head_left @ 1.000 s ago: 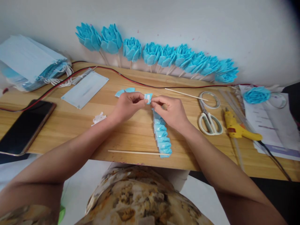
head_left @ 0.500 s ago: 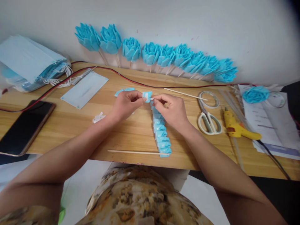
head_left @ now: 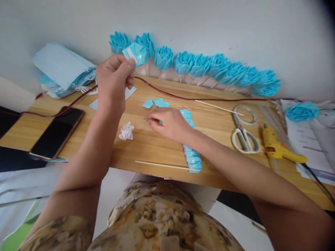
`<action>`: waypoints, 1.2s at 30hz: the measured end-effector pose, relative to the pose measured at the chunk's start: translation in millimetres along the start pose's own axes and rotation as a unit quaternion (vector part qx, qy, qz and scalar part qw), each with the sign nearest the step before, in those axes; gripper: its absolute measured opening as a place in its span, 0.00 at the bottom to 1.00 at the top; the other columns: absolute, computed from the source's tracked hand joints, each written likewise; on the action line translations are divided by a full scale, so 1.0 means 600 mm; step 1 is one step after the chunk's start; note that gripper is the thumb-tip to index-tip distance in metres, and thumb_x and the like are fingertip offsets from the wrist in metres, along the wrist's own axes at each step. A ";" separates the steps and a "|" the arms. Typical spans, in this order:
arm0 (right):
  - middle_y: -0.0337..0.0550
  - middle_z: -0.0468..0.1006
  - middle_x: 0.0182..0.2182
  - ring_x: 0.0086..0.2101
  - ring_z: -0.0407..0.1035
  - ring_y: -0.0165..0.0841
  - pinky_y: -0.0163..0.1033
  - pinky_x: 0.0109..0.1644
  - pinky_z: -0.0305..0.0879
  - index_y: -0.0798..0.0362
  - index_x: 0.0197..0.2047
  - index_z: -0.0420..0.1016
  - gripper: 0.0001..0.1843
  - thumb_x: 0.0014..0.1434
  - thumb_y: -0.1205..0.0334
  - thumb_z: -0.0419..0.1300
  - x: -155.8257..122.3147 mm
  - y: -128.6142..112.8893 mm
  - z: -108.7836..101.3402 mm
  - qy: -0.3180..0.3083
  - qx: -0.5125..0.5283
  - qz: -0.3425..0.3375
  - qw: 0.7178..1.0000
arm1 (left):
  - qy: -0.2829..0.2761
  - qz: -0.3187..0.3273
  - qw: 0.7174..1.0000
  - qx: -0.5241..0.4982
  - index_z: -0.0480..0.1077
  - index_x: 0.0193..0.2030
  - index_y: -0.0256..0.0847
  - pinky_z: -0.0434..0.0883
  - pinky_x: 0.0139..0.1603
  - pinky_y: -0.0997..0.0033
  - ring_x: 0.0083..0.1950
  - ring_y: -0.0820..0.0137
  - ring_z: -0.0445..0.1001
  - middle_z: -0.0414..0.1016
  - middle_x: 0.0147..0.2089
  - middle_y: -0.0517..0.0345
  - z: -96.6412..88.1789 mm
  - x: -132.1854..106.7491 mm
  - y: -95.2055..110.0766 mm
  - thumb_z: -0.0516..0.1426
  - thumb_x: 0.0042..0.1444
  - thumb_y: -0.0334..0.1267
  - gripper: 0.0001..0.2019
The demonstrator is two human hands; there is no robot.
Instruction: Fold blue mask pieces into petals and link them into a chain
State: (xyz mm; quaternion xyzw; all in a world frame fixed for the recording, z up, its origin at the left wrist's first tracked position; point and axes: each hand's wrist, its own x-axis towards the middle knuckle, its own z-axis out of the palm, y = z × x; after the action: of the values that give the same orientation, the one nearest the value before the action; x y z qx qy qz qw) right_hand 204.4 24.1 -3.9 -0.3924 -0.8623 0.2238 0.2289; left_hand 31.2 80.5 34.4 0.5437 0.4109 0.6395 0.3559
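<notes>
Leftward, plastic (head_left: 52, 90) holds masks (head_left: 62, 65); the left hand (head_left: 113, 78) pinches a blue piece (head_left: 138, 55); right hand's (head_left: 170, 124) grip is unclear.

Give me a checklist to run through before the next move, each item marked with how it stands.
1. Folded blue piece secure in the left hand: ok, pinched between thumb and fingers, white strip showing.
2. Right hand free: cannot tell, its fingertips are close together and anything between them is too small to make out.
3. Row of folded pieces in full view: not ok, the right forearm crosses it and a stick lies over its near end.
4. Scissors clear of both hands: ok.
5. Glue gun cool: cannot tell.
</notes>
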 end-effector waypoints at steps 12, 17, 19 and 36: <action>0.44 0.82 0.36 0.37 0.73 0.35 0.37 0.40 0.58 0.53 0.37 0.78 0.10 0.65 0.64 0.55 0.057 -0.013 0.060 -0.099 -0.011 -0.001 0.995 | -0.015 -0.031 0.999 -0.040 0.63 0.21 0.42 0.53 0.25 0.69 0.22 0.77 0.55 0.61 0.22 0.62 0.003 -0.005 0.004 0.59 0.57 0.33 0.15; 0.44 0.83 0.40 0.40 0.76 0.35 0.37 0.43 0.63 0.55 0.45 0.77 0.13 0.63 0.69 0.52 0.056 -0.021 0.058 -0.081 0.037 0.005 0.996 | -0.021 -0.055 0.998 -0.028 0.63 0.22 0.41 0.53 0.25 0.70 0.23 0.78 0.55 0.61 0.21 0.64 0.007 -0.006 0.002 0.58 0.58 0.33 0.14; 0.47 0.83 0.46 0.46 0.76 0.37 0.40 0.48 0.65 0.55 0.49 0.77 0.17 0.64 0.71 0.49 0.050 -0.021 0.049 -0.089 0.047 -0.009 0.995 | -0.030 -0.067 0.997 -0.022 0.63 0.23 0.42 0.53 0.26 0.70 0.23 0.78 0.55 0.61 0.21 0.64 0.010 -0.007 0.001 0.59 0.58 0.34 0.14; 0.46 0.83 0.43 0.44 0.75 0.36 0.40 0.49 0.64 0.54 0.41 0.78 0.14 0.68 0.63 0.51 0.055 -0.025 0.035 -0.152 0.101 -0.020 0.983 | -0.039 -0.084 0.995 0.047 0.62 0.22 0.46 0.55 0.25 0.67 0.26 0.70 0.67 0.64 0.21 0.60 0.009 -0.005 -0.009 0.62 0.52 0.61 0.23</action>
State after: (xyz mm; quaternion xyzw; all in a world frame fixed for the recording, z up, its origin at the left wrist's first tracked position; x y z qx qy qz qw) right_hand 164.2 36.8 -5.1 -0.3112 -0.8676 0.3626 0.1377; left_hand 37.3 80.5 28.6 0.5479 0.4706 0.5657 0.3979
